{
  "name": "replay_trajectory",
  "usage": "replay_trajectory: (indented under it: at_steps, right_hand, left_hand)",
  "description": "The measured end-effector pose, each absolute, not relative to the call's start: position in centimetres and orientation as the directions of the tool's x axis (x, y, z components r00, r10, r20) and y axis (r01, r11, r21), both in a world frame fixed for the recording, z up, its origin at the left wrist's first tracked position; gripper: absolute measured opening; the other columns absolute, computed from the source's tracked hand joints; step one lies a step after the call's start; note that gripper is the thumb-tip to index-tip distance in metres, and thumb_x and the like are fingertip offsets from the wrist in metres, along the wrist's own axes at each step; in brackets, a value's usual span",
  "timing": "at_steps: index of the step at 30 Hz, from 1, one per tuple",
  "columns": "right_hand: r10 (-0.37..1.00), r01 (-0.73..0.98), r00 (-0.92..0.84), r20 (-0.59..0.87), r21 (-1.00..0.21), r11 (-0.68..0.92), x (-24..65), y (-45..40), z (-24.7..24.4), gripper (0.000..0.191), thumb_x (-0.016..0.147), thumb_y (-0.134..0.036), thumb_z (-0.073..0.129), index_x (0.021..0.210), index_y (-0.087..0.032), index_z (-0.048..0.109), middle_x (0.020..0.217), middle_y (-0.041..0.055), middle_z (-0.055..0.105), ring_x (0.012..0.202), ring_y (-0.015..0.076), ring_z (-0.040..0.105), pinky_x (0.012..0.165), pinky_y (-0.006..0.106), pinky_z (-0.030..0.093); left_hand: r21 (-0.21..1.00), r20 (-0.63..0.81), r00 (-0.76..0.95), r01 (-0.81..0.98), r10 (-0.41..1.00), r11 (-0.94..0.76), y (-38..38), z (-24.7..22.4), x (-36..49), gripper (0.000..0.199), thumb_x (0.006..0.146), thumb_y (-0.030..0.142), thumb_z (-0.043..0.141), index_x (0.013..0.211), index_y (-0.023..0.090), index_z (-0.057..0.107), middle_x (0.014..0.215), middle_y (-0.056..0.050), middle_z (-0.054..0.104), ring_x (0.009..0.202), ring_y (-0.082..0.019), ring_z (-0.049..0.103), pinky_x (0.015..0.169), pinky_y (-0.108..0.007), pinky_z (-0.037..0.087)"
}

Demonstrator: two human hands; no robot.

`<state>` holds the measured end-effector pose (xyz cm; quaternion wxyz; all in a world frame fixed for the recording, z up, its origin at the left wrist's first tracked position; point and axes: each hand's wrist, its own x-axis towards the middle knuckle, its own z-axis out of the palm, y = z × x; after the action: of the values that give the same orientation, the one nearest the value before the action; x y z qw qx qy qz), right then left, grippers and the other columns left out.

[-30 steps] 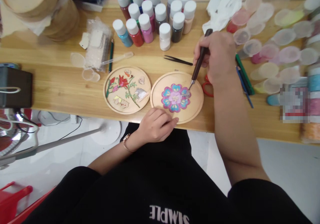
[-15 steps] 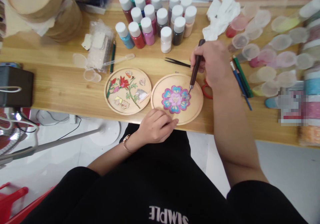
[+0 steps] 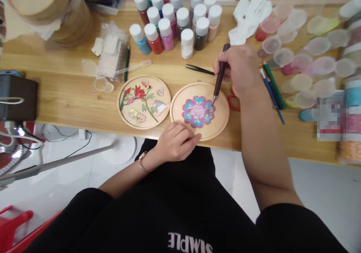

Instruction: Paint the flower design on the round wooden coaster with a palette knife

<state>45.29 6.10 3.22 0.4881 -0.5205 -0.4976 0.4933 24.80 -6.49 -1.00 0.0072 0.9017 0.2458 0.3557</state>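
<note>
My right hand [image 3: 239, 67] is closed around a dark-handled tool with a thin metal end [image 3: 220, 74]. Its tip meets the right petal of a pink, purple and blue flower [image 3: 198, 112] on a round wooden plate [image 3: 180, 99]. Curled fingers of my left hand [image 3: 177, 142] press on the near rim of this plate, steadying it. Just left lies another round wooden plate [image 3: 128, 119], bearing red flowers, green stems and small loose pieces. Black tweezers [image 3: 199, 70] lie behind the plates. Orange-handled scissors [image 3: 234, 102] are partly hidden by my right forearm.
Paint bottles [image 3: 187, 44] with white caps stand at the back. Crumpled tissue [image 3: 249, 16], brushes [image 3: 272, 91] and several small plastic cups [image 3: 301, 82] are on the right. Stacked wooden rounds [image 3: 39, 5], a plastic packet [image 3: 111, 52] and a black box [image 3: 18, 97] occupy the left.
The tool and my right hand have shifted very slightly, with the tip still at the right petal. My left hand stays on the rim.
</note>
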Motion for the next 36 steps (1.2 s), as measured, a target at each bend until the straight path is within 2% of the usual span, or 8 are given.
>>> replay_trajectory:
  at_steps: [5, 12, 19, 25, 29, 36]
  right_hand:
    - [0.996, 0.066, 0.043, -0.082, -0.994, -0.084, 45.22, 6.02, 3.62, 0.034, 0.078, -0.016, 0.051, 0.045, -0.021, 0.051, 0.042, -0.0009, 0.039, 0.043, 0.0097, 0.031, 0.046, 0.027, 0.021]
    - [0.997, 0.055, 0.012, -0.08, -0.995, -0.08, 45.29, 5.97, 3.62, 0.03, 0.074, -0.018, 0.05, 0.044, -0.022, 0.052, 0.043, -0.0011, 0.041, 0.044, 0.01, 0.03, 0.046, 0.027, 0.02]
    - [0.996, 0.081, -0.001, -0.089, -0.993, -0.089, 45.36, 6.02, 3.47, 0.033, 0.08, -0.021, 0.053, 0.047, -0.023, 0.051, 0.045, -0.0005, 0.039, 0.046, 0.012, 0.029, 0.048, 0.03, 0.021]
    - [0.992, 0.099, -0.017, -0.126, -0.987, -0.123, 45.02, 5.62, 4.21, 0.035, 0.08, -0.016, 0.052, 0.046, -0.022, 0.052, 0.046, 0.0005, 0.036, 0.046, 0.0121, 0.027, 0.049, 0.031, 0.021]
    - [0.992, 0.08, -0.068, -0.105, -0.992, -0.099, 45.18, 5.7, 3.95, 0.036, 0.082, -0.023, 0.058, 0.046, -0.022, 0.053, 0.047, -0.0004, 0.035, 0.046, 0.0116, 0.029, 0.048, 0.03, 0.022]
    - [0.993, 0.058, -0.067, -0.099, -0.994, -0.095, 45.16, 5.53, 3.8, 0.03, 0.075, -0.021, 0.054, 0.045, -0.023, 0.054, 0.046, 0.0021, 0.035, 0.048, 0.0137, 0.03, 0.047, 0.031, 0.018]
  left_hand:
    - [0.179, 0.636, 0.63, 0.441, 0.446, -0.879, -6.44, -0.93, 24.83, 0.01, 0.09, 0.014, 0.069, 0.099, 0.017, 0.064, 0.073, 0.0, 0.061, 0.071, -0.015, 0.052, 0.063, -0.03, 0.043]
    - [0.192, 0.637, 0.631, 0.426, 0.442, -0.884, -6.43, -0.78, 24.85, 0.008, 0.09, 0.013, 0.069, 0.098, 0.015, 0.066, 0.072, -0.001, 0.063, 0.071, -0.016, 0.051, 0.062, -0.031, 0.042]
    - [0.199, 0.632, 0.63, 0.431, 0.451, -0.88, -6.51, -0.86, 24.84, 0.008, 0.091, 0.014, 0.067, 0.099, 0.015, 0.066, 0.074, -0.001, 0.063, 0.072, -0.016, 0.051, 0.062, -0.031, 0.042]
    - [0.197, 0.634, 0.631, 0.427, 0.446, -0.883, -6.47, -0.88, 24.85, 0.009, 0.091, 0.013, 0.068, 0.1, 0.015, 0.066, 0.073, -0.002, 0.063, 0.072, -0.017, 0.051, 0.063, -0.031, 0.043]
    - [0.194, 0.637, 0.627, 0.433, 0.448, -0.88, -6.51, -0.94, 24.87, 0.009, 0.09, 0.013, 0.07, 0.098, 0.015, 0.066, 0.073, -0.002, 0.063, 0.072, -0.017, 0.051, 0.062, -0.031, 0.042]
    - [0.19, 0.637, 0.626, 0.437, 0.449, -0.879, -6.54, -0.94, 24.87, 0.009, 0.091, 0.014, 0.068, 0.1, 0.016, 0.065, 0.073, -0.001, 0.063, 0.072, -0.016, 0.051, 0.063, -0.031, 0.043]
